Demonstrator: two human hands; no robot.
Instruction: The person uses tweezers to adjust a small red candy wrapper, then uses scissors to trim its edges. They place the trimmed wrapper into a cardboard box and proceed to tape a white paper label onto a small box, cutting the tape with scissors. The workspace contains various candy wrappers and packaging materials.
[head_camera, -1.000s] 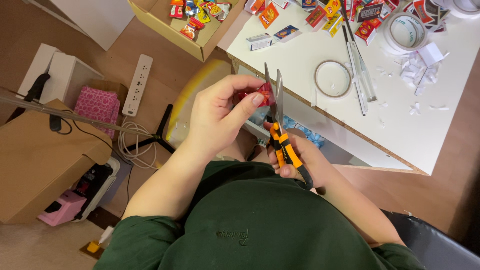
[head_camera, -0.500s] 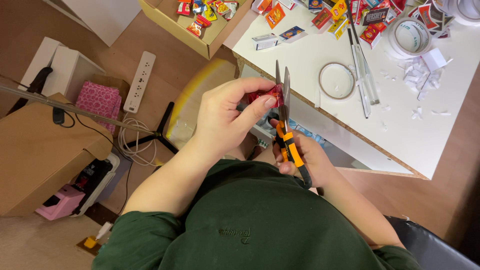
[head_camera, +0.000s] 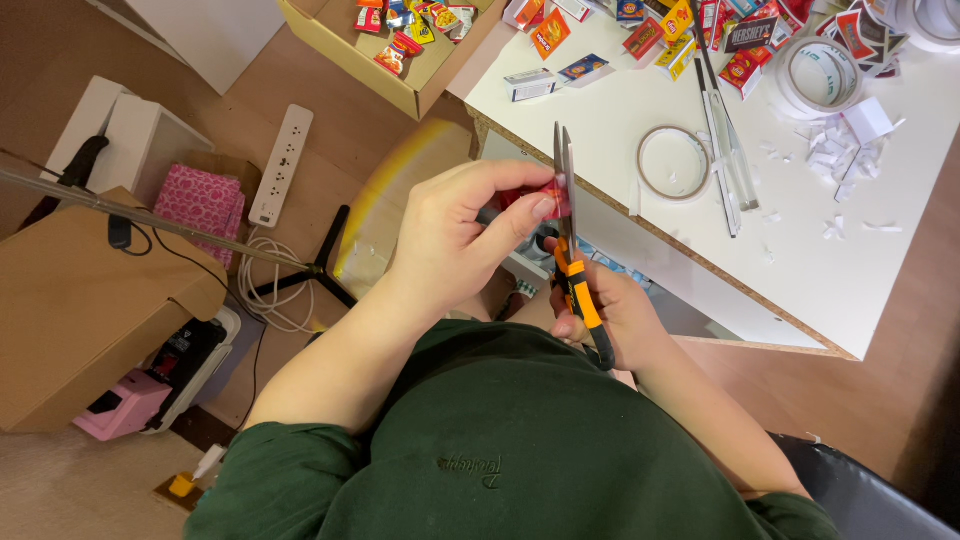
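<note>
Shift: scissors (head_camera: 572, 240) raised slightly toward white table (head_camera: 800, 270);
Wrapper: red wrapper (head_camera: 552, 198) pinched by left hand (head_camera: 460, 235) against blades;
Right hand (head_camera: 610, 315): gripping scissors handles below table edge

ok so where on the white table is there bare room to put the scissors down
Bare tabletop lies between the two small boxes and the clear tape ring, and along the near edge below the paper scraps. The far edge, with its wrappers, is crowded.

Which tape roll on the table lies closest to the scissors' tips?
The thin clear tape ring, lying flat near the table's front edge; the thicker white rolls sit farther back.
</note>
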